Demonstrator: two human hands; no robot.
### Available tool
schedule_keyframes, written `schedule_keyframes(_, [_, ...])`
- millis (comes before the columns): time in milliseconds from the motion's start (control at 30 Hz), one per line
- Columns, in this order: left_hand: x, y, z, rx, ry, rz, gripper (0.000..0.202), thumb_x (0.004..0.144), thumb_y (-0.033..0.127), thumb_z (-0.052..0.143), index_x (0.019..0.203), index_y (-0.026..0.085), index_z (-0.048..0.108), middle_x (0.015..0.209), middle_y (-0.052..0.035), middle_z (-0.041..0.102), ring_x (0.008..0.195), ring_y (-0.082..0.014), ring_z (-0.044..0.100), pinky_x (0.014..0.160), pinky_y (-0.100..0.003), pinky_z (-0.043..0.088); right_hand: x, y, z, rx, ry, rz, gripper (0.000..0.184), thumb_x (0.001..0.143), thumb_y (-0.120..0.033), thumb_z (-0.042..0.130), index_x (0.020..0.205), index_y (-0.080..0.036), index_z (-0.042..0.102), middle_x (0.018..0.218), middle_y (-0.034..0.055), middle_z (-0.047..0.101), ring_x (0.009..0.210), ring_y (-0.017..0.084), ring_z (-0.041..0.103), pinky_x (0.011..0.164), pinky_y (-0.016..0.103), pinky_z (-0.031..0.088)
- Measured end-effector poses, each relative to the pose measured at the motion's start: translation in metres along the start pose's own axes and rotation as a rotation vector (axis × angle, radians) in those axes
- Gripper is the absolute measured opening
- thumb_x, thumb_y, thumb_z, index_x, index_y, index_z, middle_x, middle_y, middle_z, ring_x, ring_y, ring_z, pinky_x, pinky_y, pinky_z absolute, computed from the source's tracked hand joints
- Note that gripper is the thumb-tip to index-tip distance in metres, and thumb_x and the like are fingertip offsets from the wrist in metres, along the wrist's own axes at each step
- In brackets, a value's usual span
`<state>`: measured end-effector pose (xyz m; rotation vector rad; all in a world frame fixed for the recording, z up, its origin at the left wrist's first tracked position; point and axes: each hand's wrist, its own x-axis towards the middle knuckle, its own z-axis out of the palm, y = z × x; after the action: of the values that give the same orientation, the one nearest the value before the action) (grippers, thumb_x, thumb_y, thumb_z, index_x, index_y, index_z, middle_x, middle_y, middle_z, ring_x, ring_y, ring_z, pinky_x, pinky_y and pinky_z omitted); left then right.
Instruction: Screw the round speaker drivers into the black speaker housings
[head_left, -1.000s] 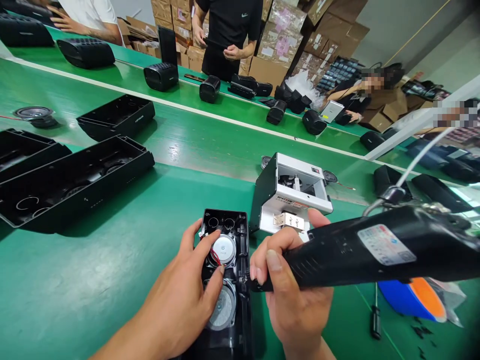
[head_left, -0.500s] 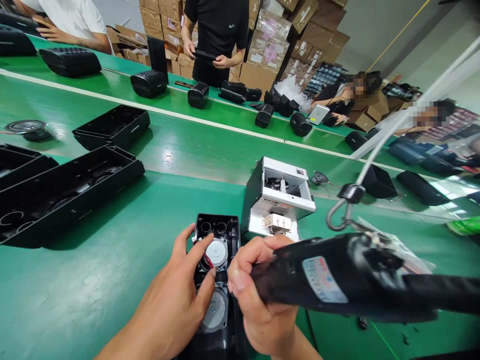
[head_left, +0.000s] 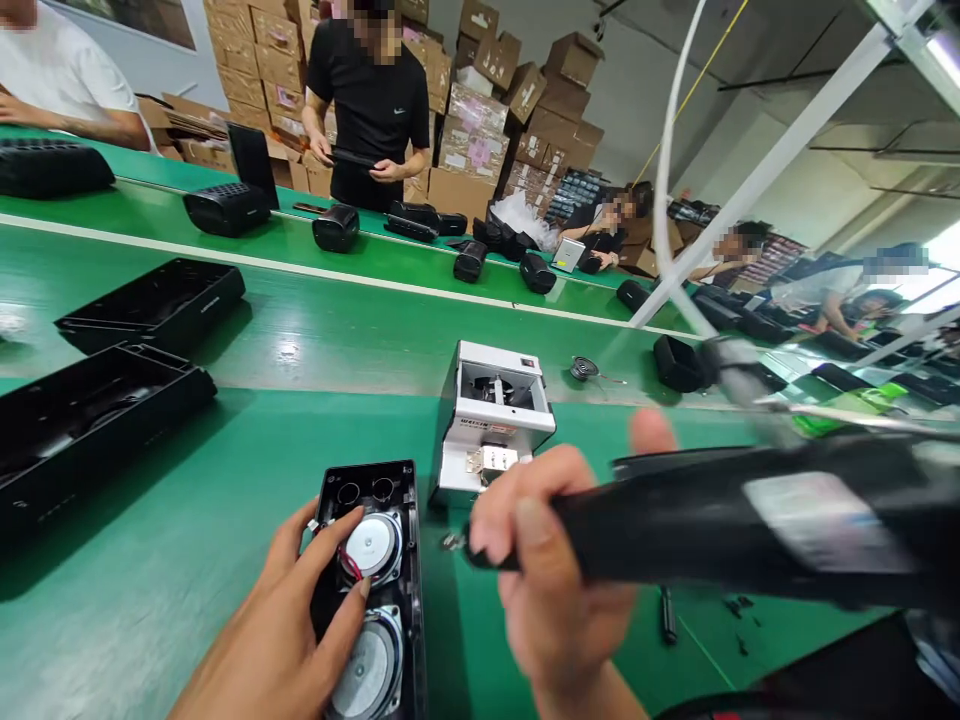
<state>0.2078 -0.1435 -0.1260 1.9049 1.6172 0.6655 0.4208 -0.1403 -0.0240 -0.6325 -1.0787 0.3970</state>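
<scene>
My left hand (head_left: 300, 600) grips the left side of a black speaker housing (head_left: 418, 600), thumb and index finger resting on the upper speaker driver (head_left: 373, 545). Red wires (head_left: 349, 562) show beside that driver. Below it sits a second round driver (head_left: 367, 665), partly under my hand. My right hand (head_left: 559, 560) is wrapped around a black electric screwdriver (head_left: 675, 520), held sideways and blurred at its rear. A small shiny piece, perhaps a screw, is at its tip, right of the housing and apart from it. Behind the tip stands a white screw feeder (head_left: 487, 410).
Long black housings (head_left: 97, 430) lie on the left of the green bench. A loose speaker driver (head_left: 583, 368) is behind the feeder. Finished-looking speakers (head_left: 225, 205) line the far belt, where co-workers stand or sit. A cable (head_left: 664, 180) hangs above the screwdriver.
The screwdriver in my right hand has moved away from the housing to the right. My left hand stays on the housing. The camera view has turned to the right.
</scene>
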Motion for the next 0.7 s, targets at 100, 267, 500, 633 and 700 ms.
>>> schedule_keyframes(100, [-0.001,-0.001,0.000,0.020,-0.088,-0.047,0.058,0.112,0.061,0.048,0.167,0.046,0.057,0.189,-0.0034,0.034,0.131,-0.0350,0.081,0.099,-0.048,0.074,0.035,0.001,-0.016,-0.150,0.027,-0.158,0.066,0.108,-0.015,0.072,0.163,-0.042,0.048,0.083,-0.0093,0.062,0.057,0.012,0.058,0.057,0.028,0.057])
schedule_keyframes(267, [-0.001,0.003,0.000,0.004,-0.109,-0.054,0.058,0.114,0.063,0.043,0.169,0.046,0.054,0.191,-0.0054,0.029,0.135,-0.0362,0.079,0.107,-0.052,0.071,0.045,0.023,-0.032,-0.314,-0.050,-0.133,0.067,0.104,-0.014,0.074,0.160,-0.039,0.048,0.085,-0.0093,0.064,0.064,0.014,0.059,0.066,0.033,0.056])
schedule_keyframes(500, [-0.007,0.023,-0.005,-0.048,-0.104,-0.100,0.055,0.116,0.061,0.038,0.165,0.046,0.056,0.190,-0.0025,0.029,0.124,-0.0315,0.083,0.101,-0.052,0.071,0.033,0.013,-0.025,-0.234,0.004,0.103,0.069,0.099,-0.014,0.079,0.159,-0.032,0.048,0.079,-0.0108,0.063,0.056,0.013,0.057,0.056,0.028,0.055])
schedule_keyframes(633, [-0.010,0.036,-0.003,-0.050,-0.016,-0.114,0.051,0.115,0.051,0.038,0.159,0.042,0.062,0.187,-0.0021,0.036,0.102,-0.0265,0.086,0.092,-0.051,0.070,0.018,-0.021,-0.026,-0.095,0.048,0.217,0.058,0.102,-0.013,0.077,0.148,-0.038,0.054,0.073,-0.0113,0.061,0.051,0.013,0.055,0.051,0.025,0.055])
schedule_keyframes(700, [-0.010,0.039,-0.004,-0.041,-0.039,-0.108,0.053,0.113,0.050,0.041,0.161,0.040,0.062,0.188,-0.0029,0.035,0.103,-0.0282,0.086,0.091,-0.052,0.070,0.010,-0.041,-0.035,-0.064,-0.002,0.232,0.030,0.104,-0.011,0.071,0.122,-0.034,0.064,0.068,-0.0109,0.055,0.045,0.011,0.049,0.046,0.024,0.051])
